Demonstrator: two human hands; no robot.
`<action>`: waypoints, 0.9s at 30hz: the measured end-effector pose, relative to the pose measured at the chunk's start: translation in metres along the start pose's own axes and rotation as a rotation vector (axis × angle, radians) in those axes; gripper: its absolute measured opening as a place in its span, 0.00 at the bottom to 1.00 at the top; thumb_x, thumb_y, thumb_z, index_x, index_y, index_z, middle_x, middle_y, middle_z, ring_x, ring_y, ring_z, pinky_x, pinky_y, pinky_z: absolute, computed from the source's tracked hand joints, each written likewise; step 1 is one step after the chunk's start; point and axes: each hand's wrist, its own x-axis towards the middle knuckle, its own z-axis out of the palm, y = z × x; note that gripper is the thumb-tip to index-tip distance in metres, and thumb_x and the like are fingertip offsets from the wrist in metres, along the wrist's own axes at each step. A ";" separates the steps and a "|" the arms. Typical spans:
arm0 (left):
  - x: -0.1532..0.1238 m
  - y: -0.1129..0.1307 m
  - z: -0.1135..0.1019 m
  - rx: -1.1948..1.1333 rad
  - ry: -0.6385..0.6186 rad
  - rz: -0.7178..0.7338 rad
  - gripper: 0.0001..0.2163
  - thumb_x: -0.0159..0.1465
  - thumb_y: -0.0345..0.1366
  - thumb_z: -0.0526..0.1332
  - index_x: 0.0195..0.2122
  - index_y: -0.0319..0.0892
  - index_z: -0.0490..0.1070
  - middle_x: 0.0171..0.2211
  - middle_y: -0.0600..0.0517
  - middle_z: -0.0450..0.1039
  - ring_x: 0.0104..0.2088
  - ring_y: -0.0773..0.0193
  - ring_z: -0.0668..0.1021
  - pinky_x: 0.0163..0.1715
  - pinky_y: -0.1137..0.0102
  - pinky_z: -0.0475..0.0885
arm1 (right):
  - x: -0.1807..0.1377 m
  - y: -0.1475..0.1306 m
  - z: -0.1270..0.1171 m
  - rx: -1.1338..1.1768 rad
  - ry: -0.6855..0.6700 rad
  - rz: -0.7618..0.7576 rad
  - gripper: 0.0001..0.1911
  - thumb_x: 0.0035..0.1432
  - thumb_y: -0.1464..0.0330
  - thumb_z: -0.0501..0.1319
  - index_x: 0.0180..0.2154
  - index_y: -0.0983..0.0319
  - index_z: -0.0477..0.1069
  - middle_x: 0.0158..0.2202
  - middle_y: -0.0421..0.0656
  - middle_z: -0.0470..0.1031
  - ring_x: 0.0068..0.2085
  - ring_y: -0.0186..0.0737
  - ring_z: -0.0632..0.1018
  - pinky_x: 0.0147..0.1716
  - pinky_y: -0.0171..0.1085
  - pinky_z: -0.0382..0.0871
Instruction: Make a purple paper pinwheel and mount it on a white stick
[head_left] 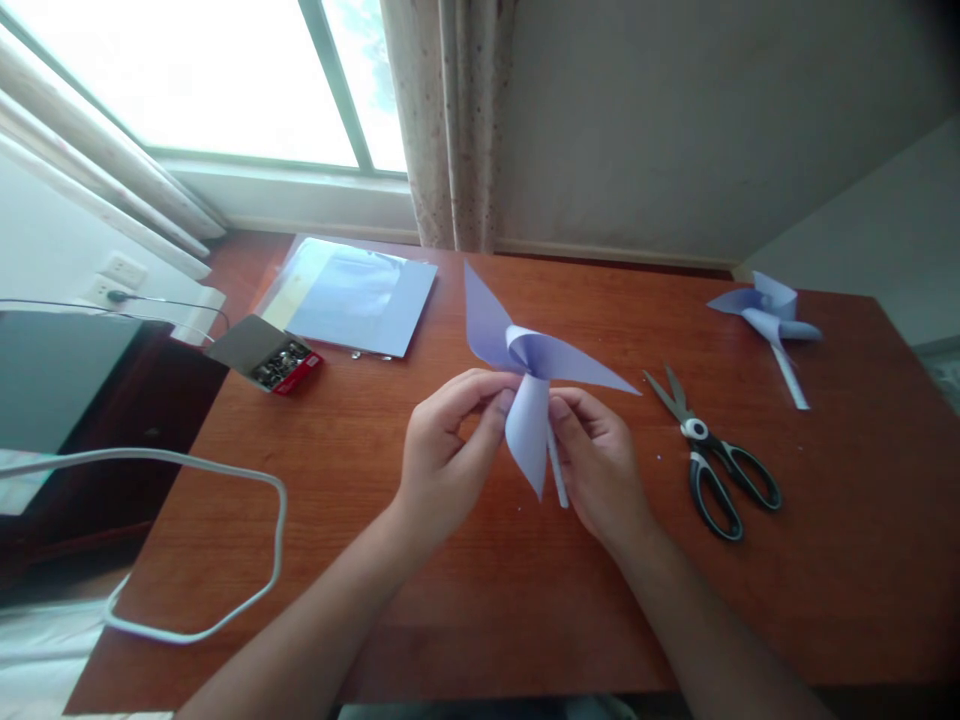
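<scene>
A pale purple paper pinwheel with curled blades is held up over the middle of the table. My left hand pinches it from the left, thumb and forefinger closed near its centre. On the other side, my right hand is closed around the upper part of its rolled-paper stick, which slants down beside the lower blade. The exact grip of the right fingertips is partly hidden behind the blade. Scissors with black and white handles lie slightly open to the right of my right hand.
A second paper pinwheel lies at the far right of the wooden table. Toward the back left are a plastic sleeve of coloured paper and an open red box of small metal pieces. A white cable loops over the left edge.
</scene>
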 end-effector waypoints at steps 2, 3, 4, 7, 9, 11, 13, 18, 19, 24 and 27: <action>0.000 -0.003 0.000 -0.016 -0.001 -0.008 0.06 0.69 0.34 0.64 0.43 0.43 0.81 0.39 0.49 0.82 0.38 0.62 0.81 0.40 0.71 0.75 | 0.000 0.000 0.000 0.008 -0.019 0.012 0.15 0.61 0.53 0.69 0.37 0.58 0.80 0.27 0.37 0.76 0.26 0.28 0.73 0.24 0.27 0.67; 0.001 -0.005 0.000 -0.022 0.002 -0.013 0.05 0.68 0.34 0.65 0.41 0.43 0.81 0.38 0.50 0.81 0.37 0.62 0.80 0.40 0.71 0.75 | 0.000 0.000 0.001 0.011 -0.031 0.012 0.14 0.61 0.53 0.69 0.36 0.58 0.80 0.27 0.37 0.76 0.25 0.28 0.73 0.23 0.27 0.66; 0.001 -0.006 0.000 -0.026 0.006 -0.017 0.04 0.68 0.34 0.66 0.40 0.43 0.81 0.37 0.50 0.81 0.36 0.63 0.80 0.39 0.71 0.75 | 0.000 0.000 0.001 0.012 -0.043 0.009 0.14 0.61 0.54 0.69 0.36 0.58 0.80 0.27 0.37 0.75 0.25 0.28 0.73 0.23 0.27 0.66; 0.002 -0.008 0.000 -0.027 0.025 -0.023 0.02 0.66 0.33 0.67 0.37 0.43 0.79 0.33 0.52 0.79 0.33 0.65 0.78 0.37 0.72 0.74 | 0.000 0.001 0.001 -0.008 -0.080 -0.014 0.13 0.63 0.54 0.68 0.35 0.57 0.80 0.26 0.36 0.75 0.26 0.28 0.73 0.25 0.27 0.67; 0.002 -0.008 -0.001 -0.015 0.033 -0.019 0.01 0.65 0.33 0.68 0.36 0.43 0.78 0.31 0.53 0.78 0.32 0.65 0.77 0.35 0.72 0.73 | 0.000 0.001 0.001 -0.040 -0.084 -0.044 0.12 0.62 0.55 0.68 0.36 0.57 0.81 0.27 0.36 0.75 0.27 0.28 0.73 0.26 0.27 0.67; 0.003 -0.007 0.000 0.005 0.033 -0.017 0.02 0.64 0.33 0.68 0.34 0.42 0.77 0.31 0.53 0.77 0.31 0.65 0.77 0.35 0.71 0.73 | 0.000 0.001 0.000 -0.076 -0.088 -0.077 0.11 0.62 0.56 0.69 0.36 0.56 0.81 0.29 0.37 0.77 0.28 0.28 0.74 0.27 0.27 0.67; 0.003 -0.006 0.000 0.025 0.026 -0.012 0.02 0.64 0.32 0.68 0.34 0.42 0.77 0.30 0.53 0.77 0.31 0.65 0.77 0.34 0.71 0.73 | 0.000 -0.001 0.000 -0.103 -0.095 -0.105 0.11 0.62 0.56 0.69 0.37 0.56 0.82 0.30 0.37 0.78 0.28 0.28 0.73 0.27 0.27 0.67; 0.003 -0.004 0.001 0.075 0.013 0.003 0.02 0.65 0.32 0.67 0.34 0.41 0.76 0.30 0.53 0.77 0.31 0.66 0.76 0.34 0.71 0.73 | 0.000 -0.008 0.002 -0.184 -0.091 -0.149 0.12 0.63 0.56 0.67 0.36 0.58 0.81 0.31 0.39 0.80 0.27 0.30 0.74 0.26 0.29 0.68; 0.003 -0.004 0.001 0.084 0.014 0.003 0.03 0.65 0.32 0.67 0.34 0.41 0.76 0.30 0.53 0.77 0.31 0.66 0.76 0.34 0.71 0.72 | 0.000 -0.009 0.002 -0.205 -0.089 -0.162 0.12 0.63 0.56 0.67 0.36 0.58 0.81 0.31 0.39 0.80 0.28 0.32 0.76 0.27 0.29 0.69; 0.003 -0.004 0.001 0.159 0.024 0.028 0.03 0.65 0.31 0.65 0.33 0.41 0.74 0.29 0.52 0.75 0.30 0.65 0.76 0.34 0.70 0.72 | 0.000 -0.007 -0.002 -0.297 -0.123 -0.235 0.09 0.66 0.59 0.64 0.39 0.56 0.80 0.32 0.38 0.78 0.30 0.32 0.77 0.29 0.30 0.71; 0.003 -0.004 0.000 0.247 0.024 0.099 0.05 0.65 0.29 0.62 0.31 0.42 0.71 0.29 0.53 0.73 0.30 0.65 0.74 0.33 0.70 0.71 | 0.000 -0.007 -0.005 -0.426 -0.141 -0.335 0.08 0.68 0.62 0.63 0.40 0.57 0.79 0.34 0.38 0.78 0.34 0.33 0.78 0.33 0.31 0.71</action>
